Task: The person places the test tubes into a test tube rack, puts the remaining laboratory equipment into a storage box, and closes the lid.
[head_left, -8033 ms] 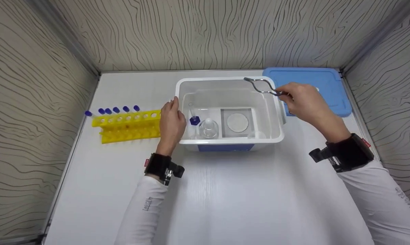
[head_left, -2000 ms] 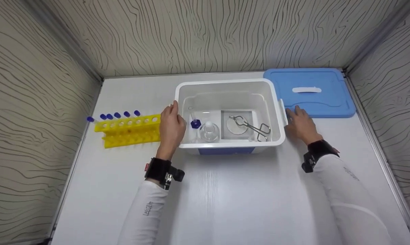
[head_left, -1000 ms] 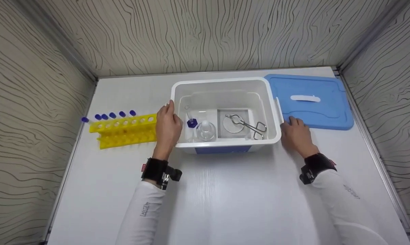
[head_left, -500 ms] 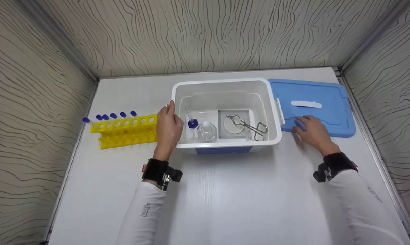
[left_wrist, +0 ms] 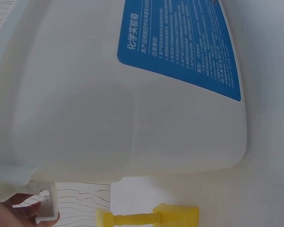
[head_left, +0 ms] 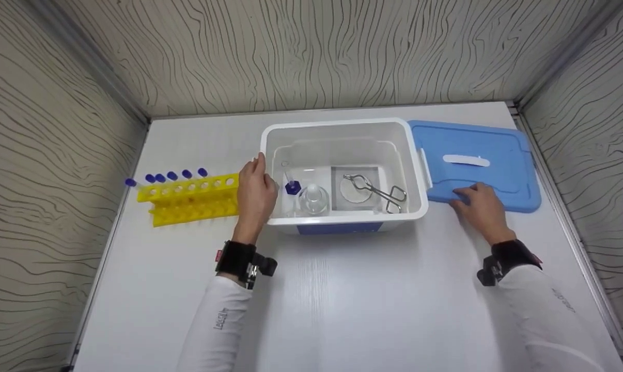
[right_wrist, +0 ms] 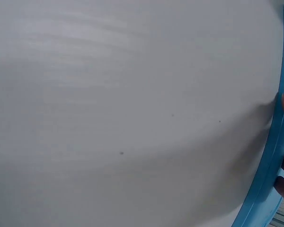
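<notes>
My left hand (head_left: 256, 194) holds the left side of a white plastic storage box (head_left: 342, 221); in the left wrist view its fingers curl round the box's white side latch (left_wrist: 48, 208). The right hand (head_left: 481, 212) has thumb and bent fingers on the front edge of the blue lid (head_left: 513, 173), which lies flat right of the box. Inside the box are metal crucible tongs (head_left: 381, 193) over a wire gauze (head_left: 350, 195) with a white disc. Beside them sit a clear glass vessel (head_left: 314, 200) with a white cap and a measuring cylinder with a hexagonal blue base (head_left: 292, 187).
A yellow test tube rack (head_left: 195, 199) with several blue-capped tubes stands left of the box, close to the left hand. Patterned walls (head_left: 332, 57) enclose the white table (head_left: 342, 299) at the back and sides.
The tongs, earlier in the right hand, now lie in the box. The right hand went to the box's right side, then to the lid, which has slid toward the front. The left hand stays put.
</notes>
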### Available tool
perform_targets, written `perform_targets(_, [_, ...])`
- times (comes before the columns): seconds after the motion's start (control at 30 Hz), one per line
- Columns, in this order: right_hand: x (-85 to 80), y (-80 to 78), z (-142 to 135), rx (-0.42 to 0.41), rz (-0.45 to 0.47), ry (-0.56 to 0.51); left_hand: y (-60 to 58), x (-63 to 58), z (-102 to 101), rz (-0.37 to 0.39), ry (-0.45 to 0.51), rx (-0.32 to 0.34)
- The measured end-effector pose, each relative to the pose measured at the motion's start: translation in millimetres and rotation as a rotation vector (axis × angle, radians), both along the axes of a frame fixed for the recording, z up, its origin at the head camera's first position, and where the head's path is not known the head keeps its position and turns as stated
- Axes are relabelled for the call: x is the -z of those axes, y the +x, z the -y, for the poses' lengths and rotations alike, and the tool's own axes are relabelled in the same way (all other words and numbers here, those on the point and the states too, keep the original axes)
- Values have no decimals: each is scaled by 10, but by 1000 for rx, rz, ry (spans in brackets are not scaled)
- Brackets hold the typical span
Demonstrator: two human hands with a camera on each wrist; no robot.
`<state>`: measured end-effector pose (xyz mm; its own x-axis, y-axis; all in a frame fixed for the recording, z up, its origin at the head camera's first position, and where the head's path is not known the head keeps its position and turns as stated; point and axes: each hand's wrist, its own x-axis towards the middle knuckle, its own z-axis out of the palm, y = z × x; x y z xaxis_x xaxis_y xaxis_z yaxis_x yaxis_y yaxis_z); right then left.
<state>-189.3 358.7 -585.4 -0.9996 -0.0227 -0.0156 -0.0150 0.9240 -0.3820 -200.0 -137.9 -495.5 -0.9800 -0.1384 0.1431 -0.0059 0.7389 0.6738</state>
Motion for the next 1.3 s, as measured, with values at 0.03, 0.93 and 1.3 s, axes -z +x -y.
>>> perform_targets(0.03, [13,17,6,6,-1,-4,-1,4,0,3,-1,-2])
perform_targets(0.93, [-222,179,-228,-97,265,-17,-15,14,25,-39,-8,5])
perform_targets(1.3, [-501,-56,-247,-93,223,9,-11,7,5,-16,-5,-2])
